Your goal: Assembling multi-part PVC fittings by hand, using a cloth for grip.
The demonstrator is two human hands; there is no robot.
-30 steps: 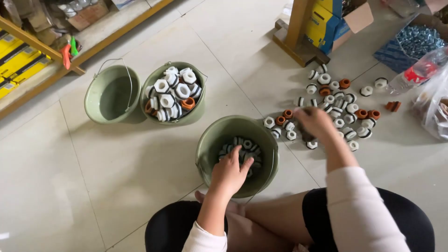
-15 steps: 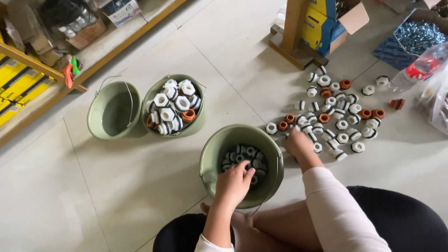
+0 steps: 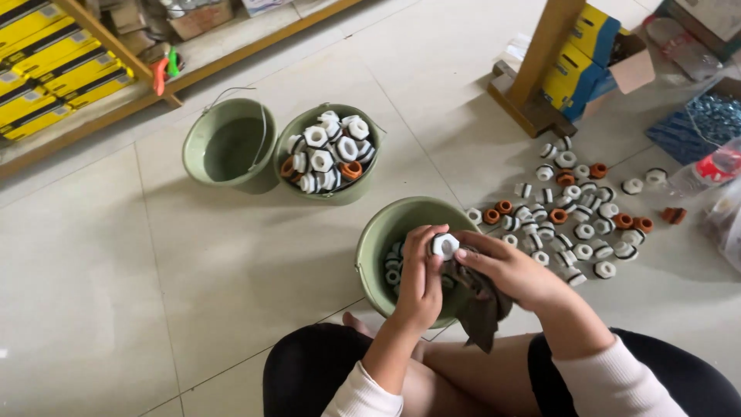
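Green bucket (image 3: 378, 239) sat directly under both hands. Second bucket (image 3: 328, 193) of white nuts and third bucket (image 3: 201, 150) well beyond left hand. Loose fittings (image 3: 575, 224) spread on floor just past right hand. Dark rag (image 3: 482, 309) gripped in right hand (image 3: 513, 270). Left hand (image 3: 421, 278) pinched white nut (image 3: 444, 245), right fingers touching it.

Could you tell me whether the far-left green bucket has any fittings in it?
No, the far-left bucket looks empty, while the bucket beside it is piled with fittings.
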